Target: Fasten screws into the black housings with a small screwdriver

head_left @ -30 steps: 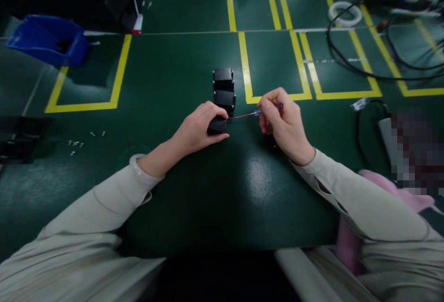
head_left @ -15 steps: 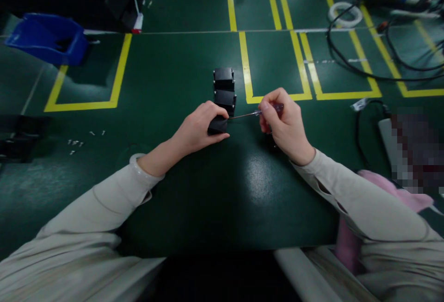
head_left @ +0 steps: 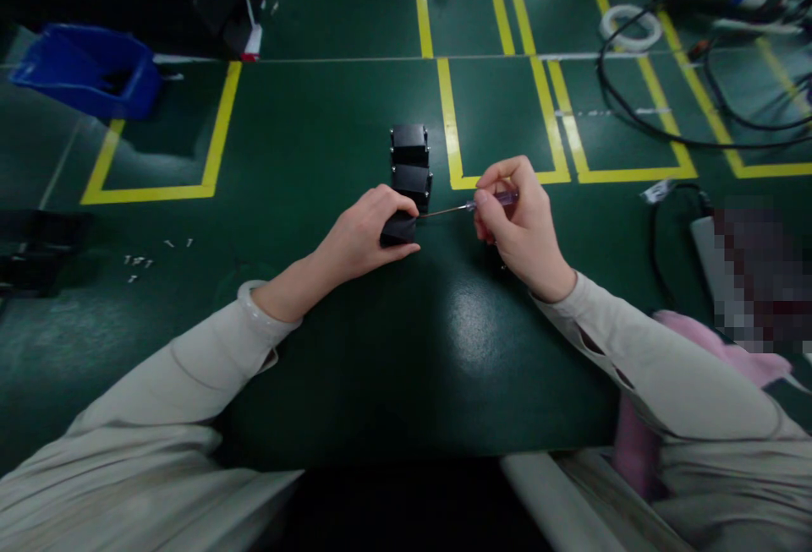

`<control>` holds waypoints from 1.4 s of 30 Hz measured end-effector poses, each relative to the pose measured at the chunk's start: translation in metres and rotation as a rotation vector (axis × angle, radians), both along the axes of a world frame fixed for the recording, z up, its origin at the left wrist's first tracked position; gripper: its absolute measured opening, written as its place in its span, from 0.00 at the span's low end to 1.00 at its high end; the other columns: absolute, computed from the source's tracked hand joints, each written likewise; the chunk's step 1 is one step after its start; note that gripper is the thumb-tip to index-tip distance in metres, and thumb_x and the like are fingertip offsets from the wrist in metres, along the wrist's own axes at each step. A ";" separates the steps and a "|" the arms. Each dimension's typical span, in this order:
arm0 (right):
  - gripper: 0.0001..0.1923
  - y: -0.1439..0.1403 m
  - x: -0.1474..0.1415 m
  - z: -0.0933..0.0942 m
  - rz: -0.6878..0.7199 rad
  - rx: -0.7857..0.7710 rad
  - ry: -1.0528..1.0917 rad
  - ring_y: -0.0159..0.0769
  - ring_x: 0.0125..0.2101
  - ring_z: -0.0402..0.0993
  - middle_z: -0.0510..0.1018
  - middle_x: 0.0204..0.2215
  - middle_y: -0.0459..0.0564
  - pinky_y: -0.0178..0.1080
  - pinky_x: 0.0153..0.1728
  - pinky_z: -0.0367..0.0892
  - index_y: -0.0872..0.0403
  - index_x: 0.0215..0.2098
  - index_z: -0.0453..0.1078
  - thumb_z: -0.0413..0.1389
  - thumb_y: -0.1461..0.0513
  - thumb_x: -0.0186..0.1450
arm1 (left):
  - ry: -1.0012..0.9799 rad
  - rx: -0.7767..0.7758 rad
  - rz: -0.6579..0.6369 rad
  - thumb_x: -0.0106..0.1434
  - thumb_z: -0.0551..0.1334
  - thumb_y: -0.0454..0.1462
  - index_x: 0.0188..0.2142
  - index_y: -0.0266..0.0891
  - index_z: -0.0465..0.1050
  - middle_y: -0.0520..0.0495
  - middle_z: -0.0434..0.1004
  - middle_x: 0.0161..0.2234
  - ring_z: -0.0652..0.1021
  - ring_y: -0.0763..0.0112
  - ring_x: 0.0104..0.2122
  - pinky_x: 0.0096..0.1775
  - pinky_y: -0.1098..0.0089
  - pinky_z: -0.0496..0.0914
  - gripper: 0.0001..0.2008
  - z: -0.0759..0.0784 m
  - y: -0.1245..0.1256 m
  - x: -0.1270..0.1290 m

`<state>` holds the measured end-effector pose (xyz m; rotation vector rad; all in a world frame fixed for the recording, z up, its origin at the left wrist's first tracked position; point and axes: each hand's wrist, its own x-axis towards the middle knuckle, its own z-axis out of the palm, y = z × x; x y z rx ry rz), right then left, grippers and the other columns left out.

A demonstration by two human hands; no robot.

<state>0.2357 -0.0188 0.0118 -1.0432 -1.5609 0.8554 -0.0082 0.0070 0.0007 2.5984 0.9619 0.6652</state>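
Observation:
Between its thumb and fingers, my left hand point(head_left: 363, 235) grips a small black block point(head_left: 397, 229) on the green table. My right hand point(head_left: 517, 222) is closed around the clear purplish handle of a screwdriver point(head_left: 506, 199). The thin shaft points left, and its tip meets the right side of the held block near my left fingertips. Just beyond are two similar black blocks with silver screws at their corners, a far one point(head_left: 409, 139) and a nearer one point(head_left: 412, 182). Something dark with a shiny spot lies partly hidden under my right hand.
Several loose screws point(head_left: 138, 261) lie on the left, with black parts point(head_left: 38, 252) beyond them. A blue bin point(head_left: 89, 70) stands at the back left. At the right are a black cable point(head_left: 609, 95), a white tape roll point(head_left: 630, 26) and pink cloth point(head_left: 710, 345).
The fingers of my right hand have shifted slightly on the screwdriver handle. My left hand and the block stay in place.

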 end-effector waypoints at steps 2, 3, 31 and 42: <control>0.10 0.000 0.000 -0.001 -0.001 -0.006 0.009 0.23 0.18 0.64 0.66 0.26 0.39 0.34 0.16 0.57 0.49 0.41 0.61 0.57 0.54 0.71 | -0.002 0.005 -0.004 0.62 0.69 0.39 0.48 0.38 0.67 0.44 0.74 0.46 0.75 0.61 0.46 0.47 0.63 0.71 0.18 0.000 0.000 0.000; 0.10 0.000 0.000 0.000 -0.001 -0.013 0.012 0.23 0.18 0.64 0.66 0.26 0.39 0.34 0.16 0.57 0.49 0.41 0.61 0.56 0.54 0.71 | -0.003 0.007 -0.005 0.62 0.69 0.39 0.48 0.38 0.67 0.43 0.74 0.46 0.75 0.61 0.45 0.47 0.63 0.71 0.18 0.000 0.000 0.000; 0.12 -0.001 -0.001 0.001 -0.017 -0.018 0.023 0.24 0.18 0.64 0.66 0.26 0.39 0.35 0.16 0.58 0.48 0.40 0.62 0.57 0.52 0.70 | 0.014 -0.030 0.008 0.63 0.68 0.39 0.48 0.39 0.66 0.43 0.74 0.47 0.75 0.61 0.46 0.48 0.62 0.70 0.17 0.001 0.000 0.000; 0.11 -0.001 -0.001 0.000 -0.024 -0.026 0.006 0.25 0.18 0.62 0.65 0.24 0.38 0.35 0.17 0.58 0.47 0.39 0.61 0.58 0.54 0.69 | 0.013 -0.021 0.006 0.63 0.68 0.39 0.48 0.39 0.66 0.43 0.74 0.46 0.75 0.60 0.46 0.48 0.62 0.71 0.18 0.001 0.000 0.000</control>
